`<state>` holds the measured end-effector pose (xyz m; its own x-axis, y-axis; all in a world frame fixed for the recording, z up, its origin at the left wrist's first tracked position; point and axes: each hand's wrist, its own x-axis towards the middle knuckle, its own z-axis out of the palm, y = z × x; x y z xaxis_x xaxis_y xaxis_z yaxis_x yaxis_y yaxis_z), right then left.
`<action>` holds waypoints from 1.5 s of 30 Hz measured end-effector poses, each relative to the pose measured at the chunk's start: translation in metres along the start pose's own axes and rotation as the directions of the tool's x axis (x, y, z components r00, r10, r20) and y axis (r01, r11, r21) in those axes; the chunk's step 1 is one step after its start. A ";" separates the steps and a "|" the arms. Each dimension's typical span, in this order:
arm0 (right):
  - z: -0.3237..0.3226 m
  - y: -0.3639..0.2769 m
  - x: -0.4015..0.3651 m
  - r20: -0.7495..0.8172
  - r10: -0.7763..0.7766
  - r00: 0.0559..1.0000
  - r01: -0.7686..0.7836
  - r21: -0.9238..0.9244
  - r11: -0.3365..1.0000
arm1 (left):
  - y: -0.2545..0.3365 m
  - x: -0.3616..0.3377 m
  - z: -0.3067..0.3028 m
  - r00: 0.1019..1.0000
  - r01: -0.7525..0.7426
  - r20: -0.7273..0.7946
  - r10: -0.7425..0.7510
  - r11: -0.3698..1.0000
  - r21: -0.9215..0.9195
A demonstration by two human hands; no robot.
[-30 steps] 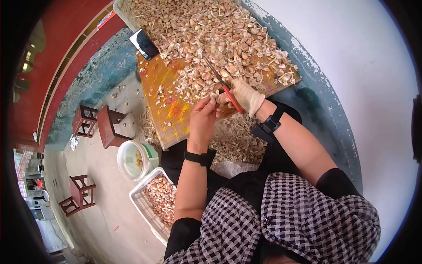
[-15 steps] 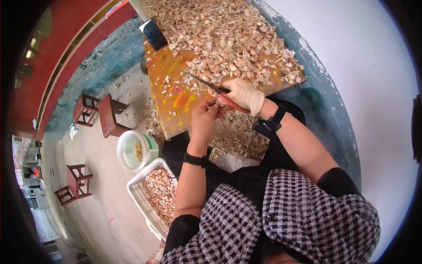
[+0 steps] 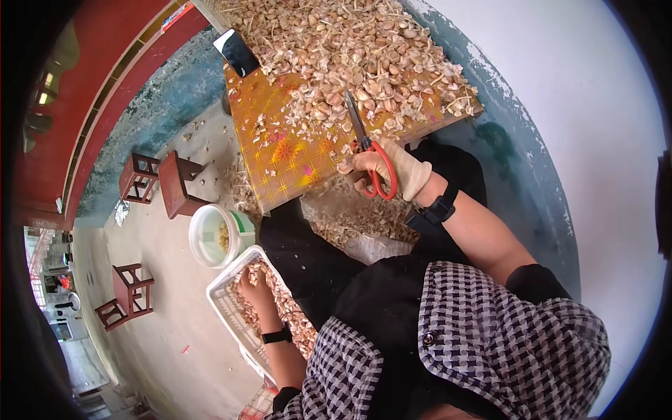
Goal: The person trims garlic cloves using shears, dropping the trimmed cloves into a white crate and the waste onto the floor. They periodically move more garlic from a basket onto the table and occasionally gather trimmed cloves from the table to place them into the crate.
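My right hand (image 3: pixel 393 170), in a pale knit glove, grips scissors (image 3: pixel 381 164) by their red handles. The dark blades point up toward a heap of garlic cloves (image 3: pixel 364 49) on the yellow patterned table (image 3: pixel 280 164). My bare left hand (image 3: pixel 259 292) is down at the white plastic basket (image 3: pixel 217 288), over the garlic cloves (image 3: pixel 299 323) inside it. Its fingers look apart, with cloves showing around the tips; I make out nothing held in them. A black band is on each wrist.
A phone (image 3: pixel 238 53) lies at the table's left edge. A white bucket (image 3: pixel 203 234) with some pale pieces inside stands beside the basket. Dry peelings (image 3: pixel 357 217) lie below the table edge. Small brown stools (image 3: pixel 178 185) stand on the floor, left; a wall (image 3: pixel 518 168) runs along the right.
My left hand has moved from beside the scissors at the table edge down to the basket. My right hand has turned the scissors from pointing left to pointing up, away from me.
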<state>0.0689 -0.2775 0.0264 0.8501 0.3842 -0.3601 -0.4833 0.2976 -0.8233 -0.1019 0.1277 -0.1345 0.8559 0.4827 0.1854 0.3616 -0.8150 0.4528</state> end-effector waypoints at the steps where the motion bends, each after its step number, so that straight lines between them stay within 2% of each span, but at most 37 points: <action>1: -0.002 0.004 0.002 0.020 0.017 1.000 -0.016 -0.019 1.000 | 0.056 0.009 -0.013 0.963 0.257 0.215 -0.161 0.783 -0.567; 2: -0.001 0.005 0.004 0.043 0.029 0.999 -0.027 -0.042 0.999 | 0.125 0.012 -0.032 0.904 0.415 0.389 -0.175 0.569 -0.710; 3: 0.006 0.004 0.003 0.025 0.030 0.999 -0.028 -0.065 0.997 | 0.178 0.014 -0.042 0.881 0.425 0.470 -0.047 0.515 -0.745; 4: 0.012 0.007 -0.001 0.048 -0.008 0.999 0.008 0.000 1.000 | 0.208 0.015 -0.035 0.842 0.463 0.532 0.089 0.385 -0.799; 6: 0.018 0.011 -0.013 0.060 -0.101 0.993 0.093 0.128 0.987 | 0.270 0.013 -0.027 0.760 0.583 0.614 0.214 0.194 -0.789; 8: 0.008 0.027 -0.011 0.059 -0.100 0.993 0.093 0.117 0.989 | 0.303 0.013 -0.009 0.700 0.623 0.645 0.307 0.179 -0.761; 9: 0.007 0.029 -0.010 -0.045 -0.207 0.977 0.200 -0.126 0.972 | 0.310 0.011 0.000 0.705 0.618 0.635 0.316 0.164 -0.769; 10: 0.004 0.032 -0.012 -0.121 -0.323 0.939 0.260 -0.366 0.893 | 0.314 0.009 0.011 0.711 0.614 0.626 0.321 0.151 -0.775; 11: 0.000 0.034 -0.016 -0.125 -0.486 0.865 0.344 -0.557 0.756 | 0.318 0.008 0.018 0.718 0.609 0.617 0.321 0.139 -0.781; 13: -0.002 0.028 -0.028 -0.017 -0.744 0.668 0.380 -0.852 0.361 | 0.326 0.005 0.019 0.662 0.703 0.702 0.261 0.107 -0.703; 15: -0.008 0.028 -0.037 0.054 -0.698 0.714 0.400 -0.849 0.344 | 0.337 0.008 0.018 0.611 0.773 0.777 0.151 0.100 -0.627; 16: -0.011 0.024 -0.042 0.098 -0.654 0.750 0.386 -0.867 0.313 | 0.328 0.014 0.032 0.561 0.827 0.826 0.057 0.007 -0.562; 18: -0.026 0.026 -0.046 0.137 -0.477 0.868 0.337 -0.868 0.365 | 0.295 0.035 0.058 0.446 0.895 0.864 0.231 -0.106 -0.434; 19: -0.035 0.026 -0.049 0.154 -0.382 0.911 0.309 -0.869 0.386 | 0.295 0.046 0.055 0.421 0.906 0.863 0.280 -0.084 -0.415; 20: -0.047 0.023 -0.050 0.094 -0.366 0.926 0.230 -0.910 0.346 | 0.302 0.054 0.058 0.449 0.882 0.856 0.257 0.027 -0.471; 22: -0.083 0.017 -0.038 -0.020 -0.545 0.838 0.178 -0.935 0.308 | 0.334 0.068 0.057 0.510 0.802 0.833 0.214 0.234 -0.550; 24: -0.106 -0.010 -0.029 -0.333 -0.466 0.820 0.051 -0.768 0.638 | 0.358 0.081 0.073 0.506 0.710 0.806 0.308 0.381 -0.592; 25: -0.122 -0.018 -0.012 -0.317 -0.590 0.743 0.049 -0.853 0.520 | 0.373 0.087 0.081 0.505 0.629 0.785 0.360 0.469 -0.620; 26: -0.135 -0.022 0.006 -0.280 -0.703 0.654 0.028 -0.919 0.393 | 0.385 0.094 0.104 0.570 0.447 0.716 0.402 0.579 -0.681; 27: -0.139 -0.026 0.020 -0.282 -0.680 0.677 -0.023 -0.931 0.364 | 0.398 0.098 0.126 0.616 0.242 0.639 0.460 0.662 -0.710; 30: -0.148 -0.035 0.037 -0.307 -0.609 0.731 -0.162 -0.946 0.282 | 0.443 0.085 0.139 0.685 -0.039 0.507 0.524 0.720 -0.693; 31: -0.151 -0.036 0.035 -0.322 -0.586 0.744 -0.199 -0.943 0.266 | 0.450 0.084 0.142 0.688 -0.188 0.382 0.617 0.661 -0.727; 32: -0.155 -0.038 0.034 -0.335 -0.562 0.757 -0.233 -0.941 0.247 | 0.454 0.084 0.143 0.690 -0.198 0.418 0.591 0.710 -0.676; 33: -0.165 -0.039 0.028 -0.322 -0.588 0.742 -0.259 -0.947 0.192 | 0.465 0.083 0.132 0.695 -0.205 0.451 0.560 0.755 -0.623; 34: -0.166 -0.051 0.018 -0.402 -0.536 0.742 -0.370 -0.913 0.172 | 0.471 0.082 0.128 0.700 -0.208 0.484 0.525 0.798 -0.565; 35: -0.181 -0.051 0.014 -0.431 -0.556 0.711 -0.387 -0.900 0.203 | 0.462 0.086 0.155 0.680 -0.302 0.414 0.605 0.746 -0.594; 38: -0.216 -0.064 0.002 -0.566 -0.525 0.636 -0.461 -0.824 0.331 | 0.470 0.074 0.159 0.646 -0.487 0.378 0.663 0.740 -0.464; 39: -0.217 -0.073 -0.003 -0.557 -0.568 0.606 -0.494 -0.823 0.280 | 0.471 0.072 0.162 0.623 -0.536 0.374 0.687 0.724 -0.434; 40: -0.215 -0.079 -0.007 -0.509 -0.665 0.546 -0.446 -0.849 0.284 | 0.470 0.071 0.166 0.602 -0.583 0.369 0.708 0.706 -0.402; 41: -0.212 -0.085 -0.010 -0.512 -0.642 0.571 -0.380 -0.858 0.346 | 0.470 0.072 0.168 0.581 -0.628 0.365 0.728 0.686 -0.368; 43: -0.203 -0.094 -0.003 -0.383 -0.643 0.664 -0.233 -0.922 0.309 | 0.467 0.072 0.170 0.598 -0.624 0.361 0.716 0.698 -0.350; 44: -0.205 -0.093 0.009 -0.248 -0.651 0.717 -0.146 -0.967 0.207 | 0.465 0.073 0.170 0.604 -0.623 0.361 0.710 0.704 -0.341; 45: -0.204 -0.088 0.021 -0.099 -0.696 0.711 -0.052 -0.995 0.088 | 0.459 0.074 0.172 0.635 -0.500 0.376 0.675 0.730 -0.467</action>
<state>0.1719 -0.4744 0.0022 0.9617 -0.0202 0.2733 0.1210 -0.8634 -0.4897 0.1907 -0.2662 -0.0630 0.9264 -0.3643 0.0956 -0.3364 -0.6862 0.6450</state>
